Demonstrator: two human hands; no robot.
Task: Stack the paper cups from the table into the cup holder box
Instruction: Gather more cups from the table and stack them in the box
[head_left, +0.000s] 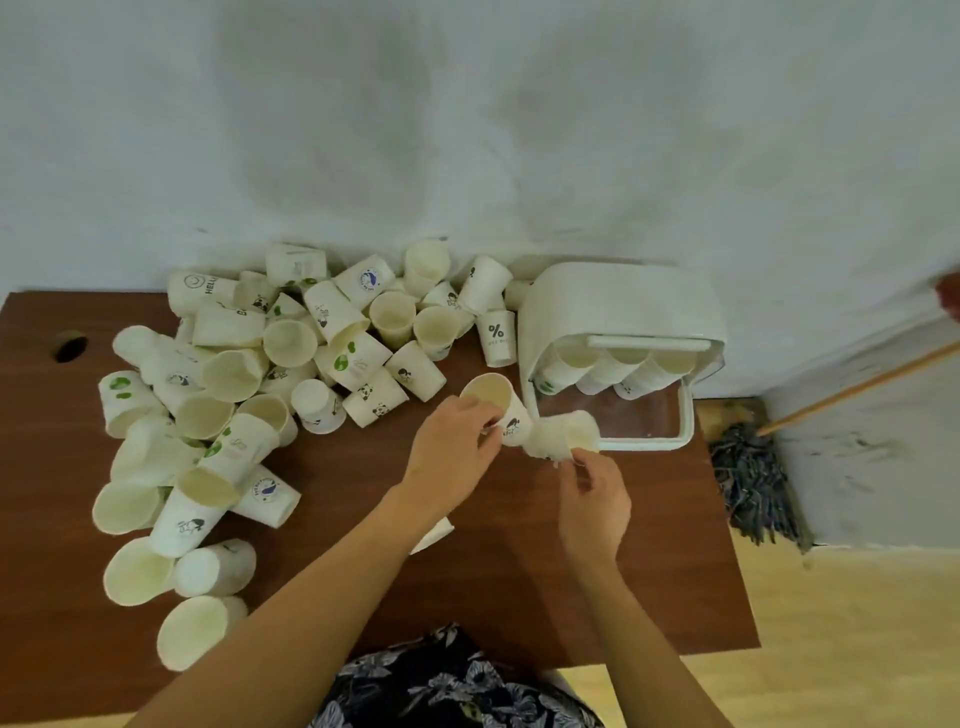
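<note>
A white cup holder box (621, 306) stands at the table's back right, its clear door (644, 421) folded down, with three rows of stacked cups (623, 364) inside. Just left of the door my left hand (449, 449) grips a white paper cup with a small figure print (501, 402), mouth up and tilted. My right hand (592, 499) pinches a second, blurred white cup (563, 434) right beside it, in front of the door. A large heap of loose paper cups (249, 395) covers the left half of the brown table (519, 587).
A round cable hole (70, 348) is at the table's far left. A mop head (753, 480) with a wooden handle (857, 387) lies on the floor to the right of the table. A white wall runs behind. Something white (434, 535) pokes out under my left forearm.
</note>
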